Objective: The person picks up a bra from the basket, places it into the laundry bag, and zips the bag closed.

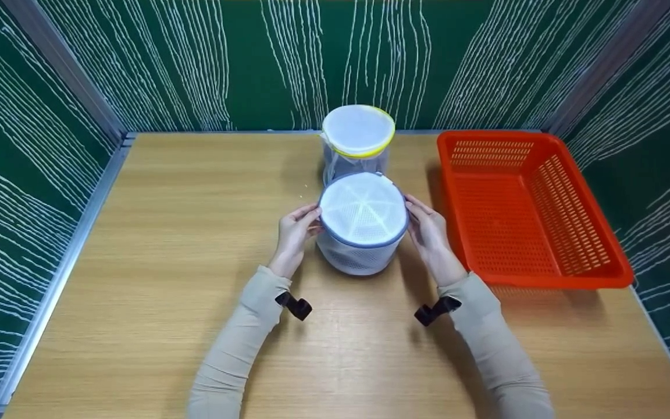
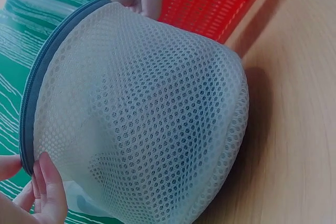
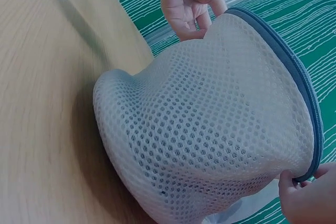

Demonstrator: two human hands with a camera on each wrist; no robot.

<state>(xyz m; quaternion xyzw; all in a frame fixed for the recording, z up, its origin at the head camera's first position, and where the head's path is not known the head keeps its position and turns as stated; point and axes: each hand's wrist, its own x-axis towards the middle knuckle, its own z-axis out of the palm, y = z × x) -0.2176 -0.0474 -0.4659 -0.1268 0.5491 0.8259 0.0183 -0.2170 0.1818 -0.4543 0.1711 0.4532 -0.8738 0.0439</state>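
A white mesh laundry bag (image 1: 363, 210), round like a drum with a blue-grey zipped rim, stands at the middle of the table. My left hand (image 1: 296, 237) pinches its rim on the left between thumb and fingers. On the opposite side my right hand (image 1: 430, 233) pinches the same rim. Honeycomb mesh on the side of the mesh laundry bag (image 2: 157, 108) sags and dents a little in the left wrist view. Right behind it is a second white mesh bag (image 1: 358, 129) with a yellow rim, its lower part hidden by the nearer one.
An orange-red plastic basket (image 1: 509, 209) with slotted walls stands to the right of the bags, near my right forearm. Green walls with white wavy lines (image 1: 277, 64) close off the wooden table (image 1: 195, 233) at the back and both sides.
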